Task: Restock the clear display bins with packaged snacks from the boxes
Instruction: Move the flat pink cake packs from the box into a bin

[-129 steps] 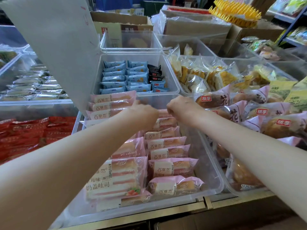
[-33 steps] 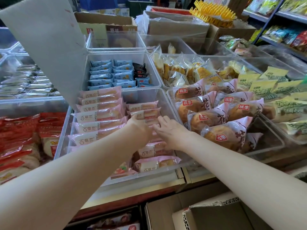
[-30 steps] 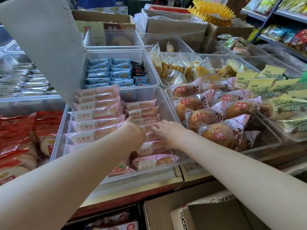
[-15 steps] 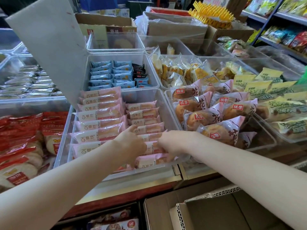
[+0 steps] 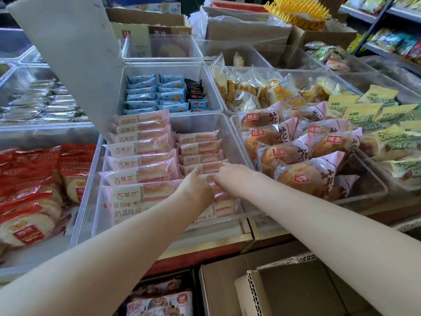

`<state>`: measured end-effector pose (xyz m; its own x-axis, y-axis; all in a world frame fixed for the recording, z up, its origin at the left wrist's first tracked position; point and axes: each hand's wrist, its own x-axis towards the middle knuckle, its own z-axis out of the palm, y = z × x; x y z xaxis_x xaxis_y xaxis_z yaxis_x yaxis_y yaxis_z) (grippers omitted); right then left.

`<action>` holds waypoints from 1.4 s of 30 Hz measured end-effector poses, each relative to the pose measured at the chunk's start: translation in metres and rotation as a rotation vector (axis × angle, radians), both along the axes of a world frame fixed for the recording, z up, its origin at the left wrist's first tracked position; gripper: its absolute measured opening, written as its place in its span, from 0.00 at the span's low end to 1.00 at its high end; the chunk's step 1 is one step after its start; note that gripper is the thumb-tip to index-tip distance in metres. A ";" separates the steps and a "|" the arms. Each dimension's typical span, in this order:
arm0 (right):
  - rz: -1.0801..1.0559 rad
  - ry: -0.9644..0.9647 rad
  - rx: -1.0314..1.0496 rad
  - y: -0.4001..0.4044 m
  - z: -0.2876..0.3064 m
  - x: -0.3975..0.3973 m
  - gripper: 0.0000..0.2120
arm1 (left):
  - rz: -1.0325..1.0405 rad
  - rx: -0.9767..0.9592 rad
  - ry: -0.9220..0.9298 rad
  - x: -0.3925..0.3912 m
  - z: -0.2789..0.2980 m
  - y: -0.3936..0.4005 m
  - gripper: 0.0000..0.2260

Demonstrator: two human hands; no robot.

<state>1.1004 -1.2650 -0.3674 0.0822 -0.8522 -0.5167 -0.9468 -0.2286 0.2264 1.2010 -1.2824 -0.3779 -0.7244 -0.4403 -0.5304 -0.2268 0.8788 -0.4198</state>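
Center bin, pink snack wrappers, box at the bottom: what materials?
Clear rectangular center bin: looks like rigid glossy plastic, since the contents show through its walls. Pink snack wrappers: thin glossy plastic film, with crinkles and glare. Brown box: matte corrugated cardboard, fluting visible on its cut edge.

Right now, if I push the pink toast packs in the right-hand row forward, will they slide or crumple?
Probably slide: the pink toast packs have glossy film that looks slippery. The bread looks soft, so it likely squashes under pressure. Standing on edge in a row, they may topple against each other.
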 end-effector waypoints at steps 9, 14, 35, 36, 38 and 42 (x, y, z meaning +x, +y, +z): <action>0.077 0.036 -0.066 0.010 -0.008 -0.007 0.13 | -0.064 -0.082 0.068 0.013 0.001 -0.001 0.14; 0.014 0.033 -0.022 0.011 -0.012 -0.002 0.16 | -0.081 0.041 0.029 0.006 -0.002 -0.002 0.11; 0.050 0.228 -0.122 -0.016 -0.025 -0.014 0.23 | 0.224 -0.021 0.000 -0.020 0.014 -0.030 0.14; 0.033 0.198 -0.171 -0.022 -0.022 -0.016 0.24 | 0.237 -0.034 0.032 -0.021 0.015 -0.036 0.15; -0.020 0.152 -0.231 -0.038 -0.021 -0.023 0.24 | 0.281 -0.066 0.000 -0.023 0.016 -0.050 0.20; -0.091 0.097 -0.256 -0.072 -0.031 -0.030 0.25 | 0.429 -0.134 -0.130 -0.028 0.007 -0.074 0.27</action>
<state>1.0708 -1.3367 -0.3981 -0.0405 -0.9575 -0.2855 -0.9318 -0.0670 0.3567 1.1729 -1.3560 -0.3708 -0.3936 -0.7561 -0.5229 -0.4959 0.6536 -0.5718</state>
